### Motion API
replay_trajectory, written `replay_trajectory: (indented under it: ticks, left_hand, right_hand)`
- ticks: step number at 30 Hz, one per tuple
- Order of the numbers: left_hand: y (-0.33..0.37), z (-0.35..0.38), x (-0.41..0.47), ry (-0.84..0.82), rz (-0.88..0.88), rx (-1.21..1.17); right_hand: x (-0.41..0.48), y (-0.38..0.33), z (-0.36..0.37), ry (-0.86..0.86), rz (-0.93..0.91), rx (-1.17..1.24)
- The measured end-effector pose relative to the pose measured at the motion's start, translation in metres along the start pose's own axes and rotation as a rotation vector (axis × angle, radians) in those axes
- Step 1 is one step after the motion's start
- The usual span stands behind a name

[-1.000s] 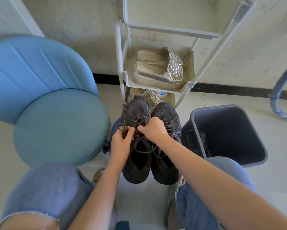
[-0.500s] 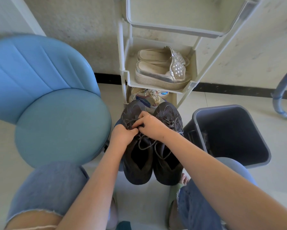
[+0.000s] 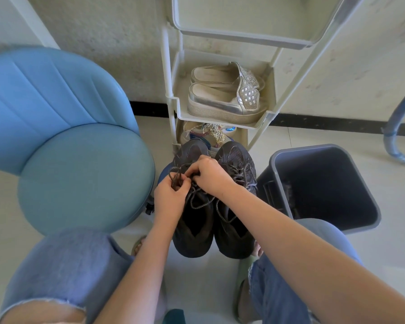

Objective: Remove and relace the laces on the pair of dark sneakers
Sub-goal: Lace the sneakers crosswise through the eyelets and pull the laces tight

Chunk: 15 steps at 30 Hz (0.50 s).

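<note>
Two dark sneakers stand side by side on the floor between my knees, toes pointing away. The left sneaker [image 3: 192, 232] has its grey lace [image 3: 198, 203] loosened, with loops lying over the tongue. My left hand [image 3: 169, 198] pinches a bunch of that lace at the shoe's left side. My right hand [image 3: 210, 175] lies over the upper eyelets of the same shoe, fingers curled on the lace. The right sneaker [image 3: 235, 228] is still laced.
A blue swivel chair [image 3: 79, 169] stands at the left. A dark grey bin [image 3: 323, 185] stands at the right. Straight ahead is a pale shoe rack [image 3: 173, 99] with silver slip-ons [image 3: 224, 99]; more shoes sit below.
Both hands have shifted slightly up the left sneaker toward its toe, and a loop of lace now stands out above my left hand.
</note>
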<state>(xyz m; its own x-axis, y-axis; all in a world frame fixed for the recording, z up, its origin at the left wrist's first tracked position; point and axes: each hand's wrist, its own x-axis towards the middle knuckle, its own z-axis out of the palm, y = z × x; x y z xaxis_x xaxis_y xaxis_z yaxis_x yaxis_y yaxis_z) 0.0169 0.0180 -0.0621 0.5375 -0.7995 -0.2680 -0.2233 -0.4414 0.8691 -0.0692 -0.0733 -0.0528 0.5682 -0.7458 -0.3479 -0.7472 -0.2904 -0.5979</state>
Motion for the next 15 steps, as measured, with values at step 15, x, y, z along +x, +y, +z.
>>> replay_trajectory:
  ticks: [15]
  left_hand:
    - [0.003, 0.003, 0.008, -0.016, -0.197, 0.030]
  right_hand:
    - [-0.008, 0.002, -0.022, -0.125, -0.095, 0.123]
